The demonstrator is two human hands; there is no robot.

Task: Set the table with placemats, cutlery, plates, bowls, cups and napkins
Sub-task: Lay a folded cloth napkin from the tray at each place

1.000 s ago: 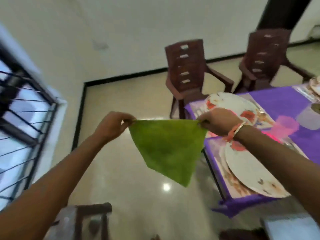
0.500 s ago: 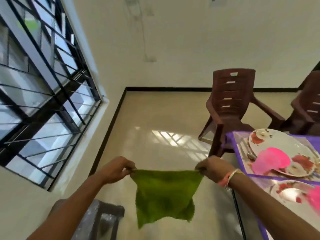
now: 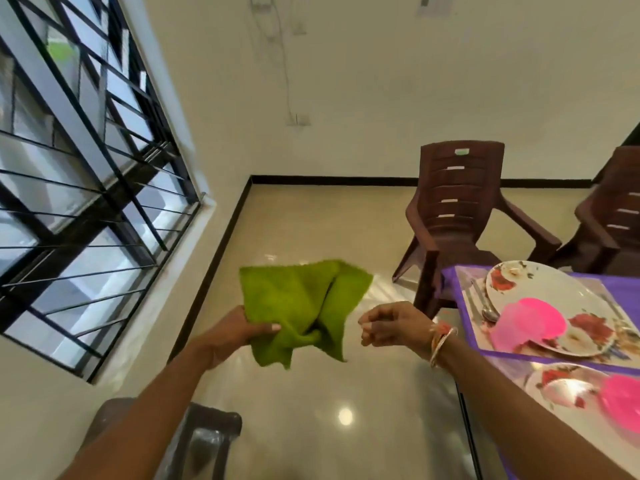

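- Barred window (image 3: 79, 188) on the left, glossy floor (image 3: 311, 220) below; not part of the task.
- Two brown chairs: one (image 3: 457, 216) at the worktop corner, a second (image 3: 613, 216) cut off at the right edge.
- Worktop (image 3: 449, 278) at lower right under purple cloth; only one corner is in frame.
- Far placemat (image 3: 465, 299) is laid and carries a floral plate (image 3: 540, 289).
- Near plate (image 3: 561, 386) is also down; whatever lies under it is too blurred to call.
- Green napkin (image 3: 298, 306) is crumpled and in the air over the floor, well left of the worktop, touching no place setting.
- Pink vessel (image 3: 530, 323) sits on the far plate and another (image 3: 623, 403) by the near plate. Cup or bowl, can't tell.
- Left hand (image 3: 235, 330) is grasping the napkin's lower left part, thumb on top and fingers under.
- Right hand (image 3: 391, 323) is just beside the napkin's right edge, fingers curled, clenched on nothing.
- Cutlery (image 3: 485, 306) lies on the far mat, left of the plate.
- Progress, as a judgement: two settings have plate and pink vessel, and the far one has cutlery. No napkin shows on either.
- Left to do: fold this napkin and set it at a place. The rest of the worktop is out of frame, so the total can't be called.
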